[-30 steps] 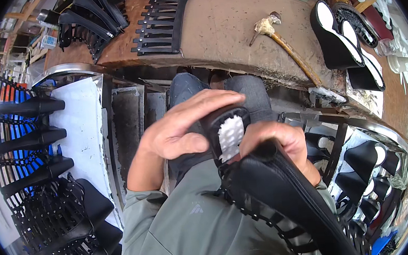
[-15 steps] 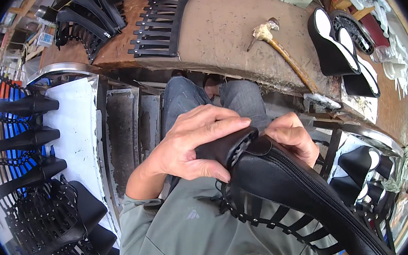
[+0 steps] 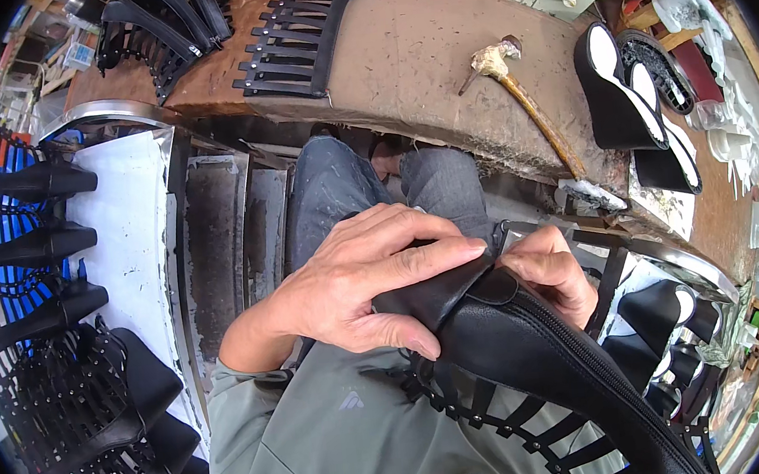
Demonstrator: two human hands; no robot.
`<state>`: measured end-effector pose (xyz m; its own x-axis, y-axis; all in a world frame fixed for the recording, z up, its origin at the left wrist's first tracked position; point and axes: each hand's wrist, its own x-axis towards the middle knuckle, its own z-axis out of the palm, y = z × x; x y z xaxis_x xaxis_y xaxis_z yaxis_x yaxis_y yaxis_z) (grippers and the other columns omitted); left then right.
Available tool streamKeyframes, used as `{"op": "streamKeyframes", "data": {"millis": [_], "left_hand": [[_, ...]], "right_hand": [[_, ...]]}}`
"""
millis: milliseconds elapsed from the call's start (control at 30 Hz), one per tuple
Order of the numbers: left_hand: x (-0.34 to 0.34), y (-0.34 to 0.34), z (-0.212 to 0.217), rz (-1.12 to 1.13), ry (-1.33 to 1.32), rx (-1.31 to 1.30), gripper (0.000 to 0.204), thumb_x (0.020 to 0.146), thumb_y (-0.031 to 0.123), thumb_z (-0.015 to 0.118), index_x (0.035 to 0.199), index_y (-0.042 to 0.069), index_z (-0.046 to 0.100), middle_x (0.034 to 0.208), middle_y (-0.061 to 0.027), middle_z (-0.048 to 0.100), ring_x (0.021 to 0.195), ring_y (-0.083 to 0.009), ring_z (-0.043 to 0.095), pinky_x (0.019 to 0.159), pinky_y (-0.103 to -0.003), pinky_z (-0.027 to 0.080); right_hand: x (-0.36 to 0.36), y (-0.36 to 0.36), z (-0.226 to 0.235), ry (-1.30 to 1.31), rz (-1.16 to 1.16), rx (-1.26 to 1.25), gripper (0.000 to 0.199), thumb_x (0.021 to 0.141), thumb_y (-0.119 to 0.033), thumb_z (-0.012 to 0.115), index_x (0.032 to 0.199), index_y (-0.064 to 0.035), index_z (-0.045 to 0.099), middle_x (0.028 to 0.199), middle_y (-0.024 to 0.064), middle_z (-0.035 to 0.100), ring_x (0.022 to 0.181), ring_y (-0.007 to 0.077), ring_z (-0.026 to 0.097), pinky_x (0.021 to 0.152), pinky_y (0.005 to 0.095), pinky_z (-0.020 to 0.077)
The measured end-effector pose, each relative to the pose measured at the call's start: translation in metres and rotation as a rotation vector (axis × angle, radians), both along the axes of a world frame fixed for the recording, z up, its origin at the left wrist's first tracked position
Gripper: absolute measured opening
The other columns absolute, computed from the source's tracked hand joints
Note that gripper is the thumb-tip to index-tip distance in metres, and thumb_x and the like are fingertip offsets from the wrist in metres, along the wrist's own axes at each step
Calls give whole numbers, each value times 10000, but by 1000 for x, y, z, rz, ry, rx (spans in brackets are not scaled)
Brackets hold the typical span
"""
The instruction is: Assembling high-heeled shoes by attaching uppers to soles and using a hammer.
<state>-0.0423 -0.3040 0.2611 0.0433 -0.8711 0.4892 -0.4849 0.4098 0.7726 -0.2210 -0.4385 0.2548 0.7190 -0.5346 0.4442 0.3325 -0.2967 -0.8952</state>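
A black leather strappy boot [image 3: 534, 327] lies across my lap, its long zipper running toward the lower right. My left hand [image 3: 374, 279] is wrapped over the boot's smooth black end piece, with the thumb on the near side and the fingers along the top. Beyond the boot's far right side, my right hand [image 3: 552, 275] is curled with its fingertips pressed together against the edge; what they pinch is hidden. Studded straps [image 3: 516, 420] hang in a row below the zipper, over my grey-green shirt.
A wooden-handled hammer [image 3: 527, 113] lies on the worn bench [image 3: 416, 42]. Wedge soles [image 3: 623, 104] stand at the right, and a strapped black leather piece [image 3: 305, 34] lies at the back. Several black strappy boots [image 3: 78, 430] fill the left rack, beside a white sheet [image 3: 125, 207].
The gap with a notched edge between the end piece and the zippered part has closed up. My right hand has shifted slightly down; my left hand keeps its hold.
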Motion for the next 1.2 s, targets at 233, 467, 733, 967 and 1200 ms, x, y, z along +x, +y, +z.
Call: {"op": "streamKeyframes", "data": {"millis": [233,467,733,967,1200], "left_hand": [[-5,-8,-1,-5,-128,-20,918,699,678,638,1238,-59,539,1066,-193,608,901,-354,628,769,-416,495],[-29,-16,11,203,-187,-78,1045,512,772,713,1087,-80,526,908,-189,614,719,-331,631,642,-379,498],[-31,-25,1,263,-184,-93,654,652,456,719,991,-79,560,844,-185,607,654,-316,613,586,-369,500],[1,-41,10,290,-132,8,416,776,318,611,919,-68,548,740,-170,545,570,-324,549,532,-373,453],[19,-45,8,347,151,217,353,874,303,495,748,-27,486,583,-116,420,527,-251,409,514,-356,339]], "right_hand": [[-10,-15,11,105,15,-172,273,720,-15,780,961,49,669,783,101,614,628,132,551,534,232,415],[-13,-27,20,205,139,-426,299,730,-76,704,973,89,643,752,129,645,559,200,632,493,276,505],[0,-47,30,354,351,-429,258,739,-112,714,925,51,639,691,97,598,541,212,616,478,317,476],[31,-54,-16,265,257,243,248,745,-224,743,757,-29,589,604,15,496,533,108,491,482,288,377],[16,-53,-36,462,354,452,249,780,-204,739,885,-23,606,674,55,589,573,133,574,506,282,452]]}}
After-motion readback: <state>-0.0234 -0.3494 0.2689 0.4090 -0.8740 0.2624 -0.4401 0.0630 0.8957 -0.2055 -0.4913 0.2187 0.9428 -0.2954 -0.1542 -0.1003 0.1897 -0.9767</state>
